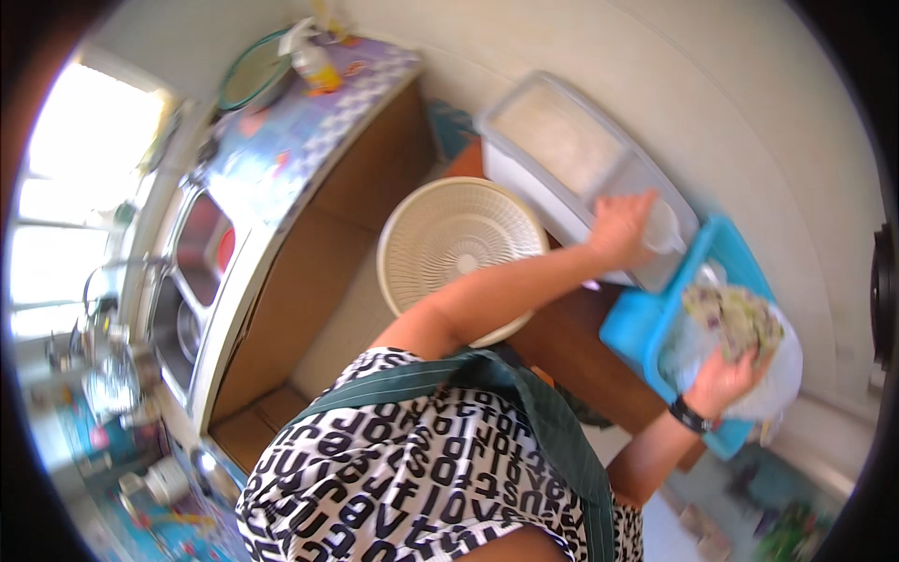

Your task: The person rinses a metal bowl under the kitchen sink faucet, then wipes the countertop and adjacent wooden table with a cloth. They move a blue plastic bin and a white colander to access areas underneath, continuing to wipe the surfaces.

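My left hand (624, 230) reaches over the right end of a lidded grey-white plastic bin (562, 168), its fingers bent beside a clear plastic cup or scoop (661, 226); whether it grips this is unclear. White grain-like contents show in the bin's other half. My right hand (727, 385), with a black wristband, is closed on a crumpled, mottled green and purple item (734, 319), perhaps cloth. It holds this above a blue plastic basket (657, 351) with clear and white plastic items in and over it.
A cream plastic colander (460, 242) lies left of the bin, beneath my left forearm. A brown wooden surface (590, 344) runs below the bin. At left are a counter (281, 154) with a spray bottle (312, 63), and a steel double sink (189, 302).
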The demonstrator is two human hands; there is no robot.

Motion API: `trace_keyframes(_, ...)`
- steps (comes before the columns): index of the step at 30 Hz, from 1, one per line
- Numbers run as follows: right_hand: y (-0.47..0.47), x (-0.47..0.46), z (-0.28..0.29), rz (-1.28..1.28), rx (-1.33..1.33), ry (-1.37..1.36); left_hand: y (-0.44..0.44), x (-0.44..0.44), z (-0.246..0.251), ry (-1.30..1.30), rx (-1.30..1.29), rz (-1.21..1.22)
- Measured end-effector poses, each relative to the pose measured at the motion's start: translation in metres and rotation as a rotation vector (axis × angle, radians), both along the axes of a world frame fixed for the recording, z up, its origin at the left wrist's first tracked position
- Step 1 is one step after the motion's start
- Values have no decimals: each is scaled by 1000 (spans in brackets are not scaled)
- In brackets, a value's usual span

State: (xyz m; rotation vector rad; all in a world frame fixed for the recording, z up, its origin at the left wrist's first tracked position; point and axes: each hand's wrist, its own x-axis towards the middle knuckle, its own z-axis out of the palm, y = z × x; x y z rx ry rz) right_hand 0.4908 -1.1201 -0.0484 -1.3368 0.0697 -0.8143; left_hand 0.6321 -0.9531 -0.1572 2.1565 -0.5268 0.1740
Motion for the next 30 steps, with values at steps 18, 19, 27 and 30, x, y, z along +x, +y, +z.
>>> trace_keyframes(18, 74, 60, -6, 203, 158, 44, 214, 43, 16, -14, -6, 363)
trace_keyframes(19, 72, 56, -4, 193, 137, 51, 232, 32, 19, -29, -89, 380)
trace_keyframes(27, 96, 56, -13, 169, 104, 130, 366, -150, -92, 476, 45, 695)
trace_keyframes(30, 97, 62, -30, 232, 135, 137, 346, -173, -93, 888, -199, 600)
